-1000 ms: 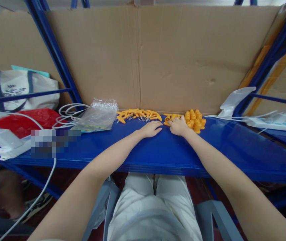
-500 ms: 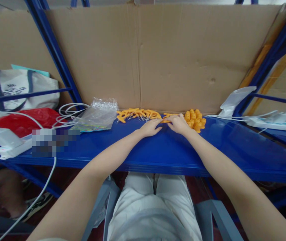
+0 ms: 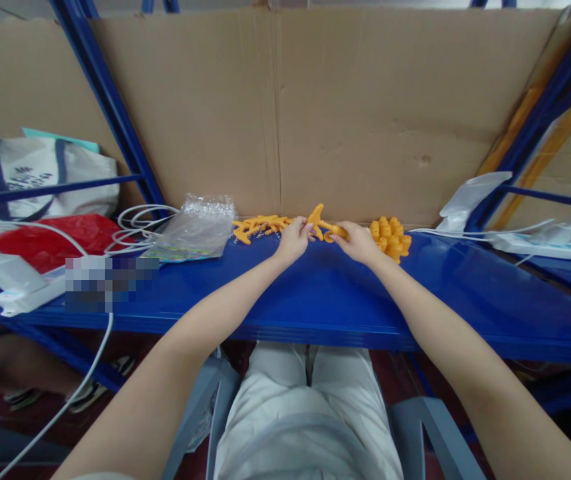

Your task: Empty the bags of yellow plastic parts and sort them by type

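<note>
My left hand (image 3: 293, 242) and my right hand (image 3: 359, 243) meet over the back of a blue shelf (image 3: 315, 293). Between them they hold up an orange plastic piece (image 3: 321, 225) with pointed arms, the left fingers pinching one end and the right fingers gripping the other. A row of similar orange pieces (image 3: 260, 228) lies just left of my left hand. A cluster of small orange cylinders (image 3: 391, 239) sits right beside my right hand.
A cardboard sheet (image 3: 315, 113) backs the shelf. A clear plastic bag (image 3: 195, 230), coiled white cables (image 3: 138, 227), a red bag (image 3: 50, 243), a tote bag (image 3: 40, 177) and a white charger (image 3: 8, 283) lie left. A power strip (image 3: 545, 247) and white pouch (image 3: 470, 197) lie right.
Both hands closed on an orange piece lying on the shelf and lifted it up between them. Someone's feet shifted under the shelf at the lower left.
</note>
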